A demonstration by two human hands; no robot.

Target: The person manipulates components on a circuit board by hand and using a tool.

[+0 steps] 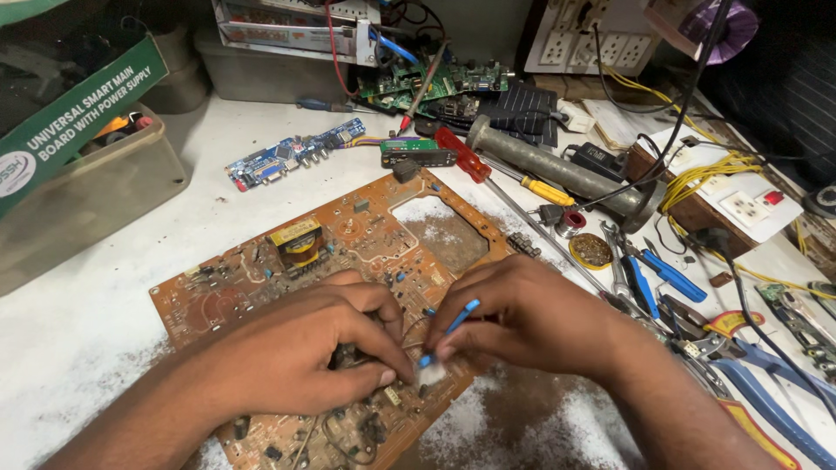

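Head view. Brown circuit board (348, 261) lies flat near the front edge of the white worktop (104, 331), one corner turned toward the back. A rectangular cut-out sits in its far half; a yellow transformer (299, 244) stands toward its left end.

Left hand (296, 348) rests on the board's near half, fingers curled down, thumb and forefinger pinched on a small part of the board; what exactly is pinched, cannot tell.

Right hand (522, 318) just beside it, fingertips nearly meeting the left's. It is closed around a thin blue tool (453, 326), held slanted, tip down at the board by a small white piece (431, 374).

Dark dust lies scattered on the worktop around the board's near corner.

Right of the board: red screwdriver (466, 161), yellow screwdriver (544, 190), grey metal cylinder (557, 170), blue-handled pliers (666, 274), round solder tin (592, 251).

Back edge: small blue board (292, 157), green boards (435, 83). Left edge: clear plastic bin (87, 200).
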